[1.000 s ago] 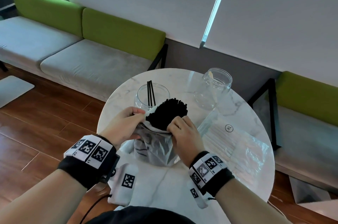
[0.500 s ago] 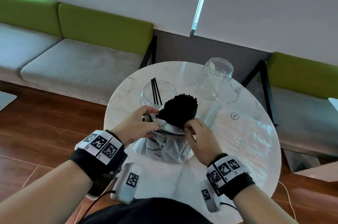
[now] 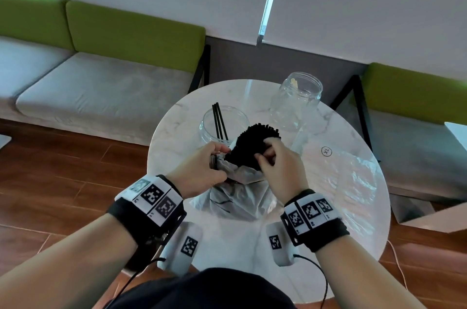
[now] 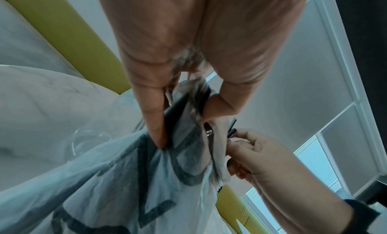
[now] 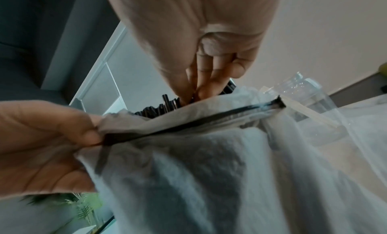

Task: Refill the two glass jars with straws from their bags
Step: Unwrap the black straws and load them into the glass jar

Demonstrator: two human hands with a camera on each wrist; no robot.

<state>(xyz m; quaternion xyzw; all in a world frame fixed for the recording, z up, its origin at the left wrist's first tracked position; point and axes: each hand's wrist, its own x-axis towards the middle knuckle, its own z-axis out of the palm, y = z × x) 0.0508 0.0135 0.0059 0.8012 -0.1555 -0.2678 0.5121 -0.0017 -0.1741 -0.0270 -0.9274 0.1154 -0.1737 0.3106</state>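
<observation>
A translucent plastic bag stands at the middle of the round marble table, with a bundle of black straws sticking out of its mouth. My left hand pinches the bag's rim on the left side. My right hand reaches into the bundle and pinches some black straws between thumb and fingertips. Behind the bag sits a glass jar with three black straws in it. A second glass jar stands at the back right.
A flat clear bag of pale straws marked XL lies on the table's right side. Grey benches with green backs run along the wall behind. Wooden floor surrounds the table.
My right hand has moved from the bag's right rim up to the tops of the black straws and closed on some. The left hand keeps its hold on the rim. The head view has shifted.
</observation>
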